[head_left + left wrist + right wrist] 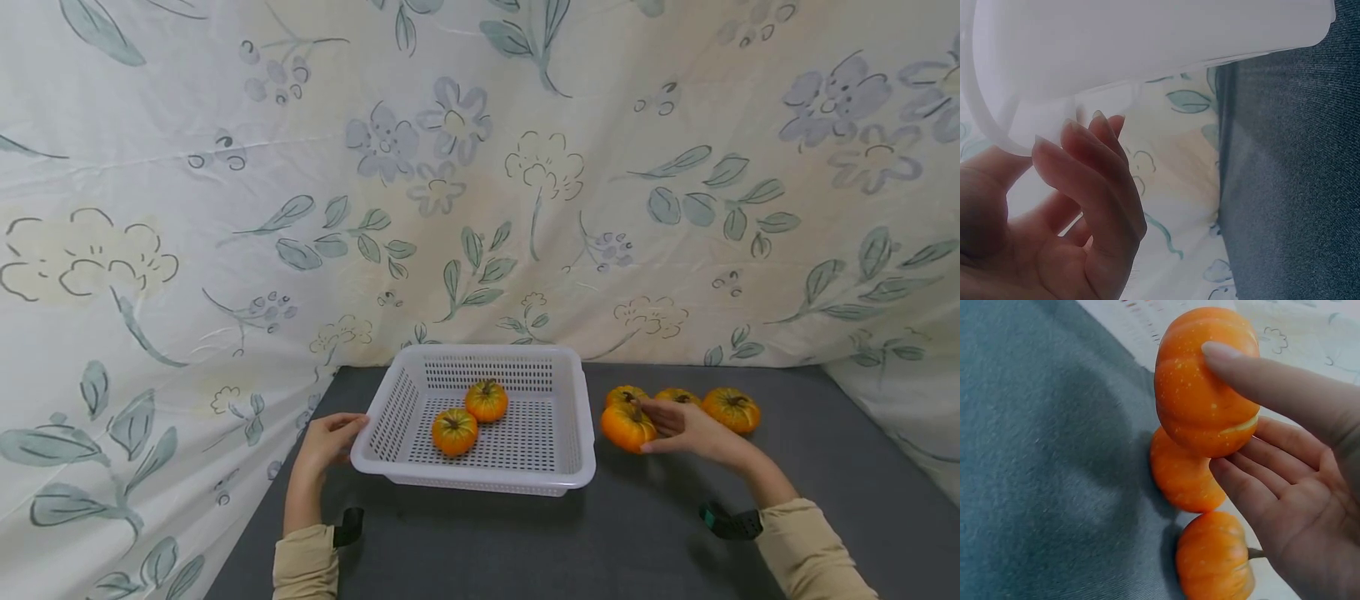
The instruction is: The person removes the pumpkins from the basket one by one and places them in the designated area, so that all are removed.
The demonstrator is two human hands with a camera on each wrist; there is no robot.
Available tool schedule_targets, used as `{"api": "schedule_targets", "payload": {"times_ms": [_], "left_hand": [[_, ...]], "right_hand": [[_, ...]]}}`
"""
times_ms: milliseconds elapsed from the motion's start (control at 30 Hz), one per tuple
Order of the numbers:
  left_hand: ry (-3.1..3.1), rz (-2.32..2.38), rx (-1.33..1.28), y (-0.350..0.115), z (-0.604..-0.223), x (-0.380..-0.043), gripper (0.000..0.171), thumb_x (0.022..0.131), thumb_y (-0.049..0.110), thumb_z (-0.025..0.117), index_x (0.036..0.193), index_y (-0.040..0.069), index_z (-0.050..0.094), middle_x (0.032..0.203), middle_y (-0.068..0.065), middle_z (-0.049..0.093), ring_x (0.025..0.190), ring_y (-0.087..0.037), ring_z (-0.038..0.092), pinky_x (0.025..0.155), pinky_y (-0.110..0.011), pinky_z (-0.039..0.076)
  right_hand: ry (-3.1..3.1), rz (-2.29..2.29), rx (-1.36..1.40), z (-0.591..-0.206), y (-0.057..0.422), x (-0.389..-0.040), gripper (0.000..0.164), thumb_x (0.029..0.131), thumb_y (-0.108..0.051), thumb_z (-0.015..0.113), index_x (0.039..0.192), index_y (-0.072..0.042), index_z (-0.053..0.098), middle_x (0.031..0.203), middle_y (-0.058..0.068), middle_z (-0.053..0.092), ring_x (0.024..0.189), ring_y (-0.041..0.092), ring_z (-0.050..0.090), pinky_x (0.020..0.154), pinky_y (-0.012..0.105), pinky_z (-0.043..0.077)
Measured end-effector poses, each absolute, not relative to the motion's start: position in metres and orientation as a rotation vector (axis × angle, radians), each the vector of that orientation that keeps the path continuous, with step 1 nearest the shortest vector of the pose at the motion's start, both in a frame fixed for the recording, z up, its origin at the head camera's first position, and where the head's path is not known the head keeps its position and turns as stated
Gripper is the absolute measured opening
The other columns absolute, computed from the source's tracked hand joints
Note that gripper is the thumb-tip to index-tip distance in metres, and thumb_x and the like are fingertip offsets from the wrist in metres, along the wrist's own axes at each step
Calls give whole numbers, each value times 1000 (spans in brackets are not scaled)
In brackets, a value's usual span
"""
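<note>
In the head view, my right hand (690, 429) holds a small orange pumpkin (626, 428) between thumb and fingers. The right wrist view shows the thumb across this pumpkin (1204, 387) and fingertips beneath it, with another pumpkin (1185, 478) just behind. My left hand (328, 443) grips the left rim of a white perforated plastic basket (581, 392). Seen from the left wrist, the thumb and curled fingers (1088, 165) meet at the rim. Two little pumpkins lie inside the basket, one farther back (486, 402) and one nearer (454, 432).
Right of the basket, a row of pumpkins sits on the dark table (480, 550): one partly hidden (624, 393) behind the held one, one in the middle (678, 395), one at the right (731, 410). A floral curtain (480, 208) hangs along the table's back edge.
</note>
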State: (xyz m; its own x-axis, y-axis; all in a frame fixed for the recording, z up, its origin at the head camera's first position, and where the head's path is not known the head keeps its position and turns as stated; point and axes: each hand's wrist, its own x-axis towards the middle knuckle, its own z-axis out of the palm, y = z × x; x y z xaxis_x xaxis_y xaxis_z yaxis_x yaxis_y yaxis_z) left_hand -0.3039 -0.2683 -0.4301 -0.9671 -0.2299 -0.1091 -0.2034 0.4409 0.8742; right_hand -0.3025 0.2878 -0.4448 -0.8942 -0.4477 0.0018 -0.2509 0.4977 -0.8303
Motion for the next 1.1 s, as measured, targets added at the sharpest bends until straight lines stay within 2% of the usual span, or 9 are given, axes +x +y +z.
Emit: {"api": "schedule_targets", "payload": {"times_ms": [167, 400, 767, 1100], "left_hand": [[-2646, -1600, 382, -269, -429, -303, 45, 93, 31, 65, 123, -3, 63, 108, -18, 70, 78, -13, 68, 65, -33, 57], [-2631, -1619, 366, -269, -429, -301, 44, 93, 30, 65, 122, -3, 63, 103, -13, 72, 77, -13, 69, 65, -33, 58], [-2637, -1617, 376, -268, -428, -301, 44, 93, 29, 65, 123, -4, 63, 106, -16, 71, 79, -14, 69, 66, -34, 58], [-2633, -1627, 358, -268, -428, -302, 44, 93, 28, 64, 122, -4, 63, 105, -15, 72, 78, -14, 70, 66, -34, 58]], "right_hand": [[2523, -1351, -589, -454, 292, -301, 81, 85, -23, 75, 146, 11, 32, 151, 35, 30, 138, 52, 32, 103, 41, 46], [2503, -1335, -586, -461, 293, -301, 82, 84, -22, 76, 144, 14, 32, 149, 39, 29, 137, 55, 33, 103, 50, 43], [2539, -1301, -651, -471, 295, -301, 78, 84, -18, 76, 141, 16, 36, 145, 42, 33, 132, 57, 37, 100, 53, 44], [2588, -1292, -577, -474, 294, -303, 79, 83, -21, 77, 142, 13, 36, 146, 38, 36, 133, 55, 36, 101, 55, 44]]}}
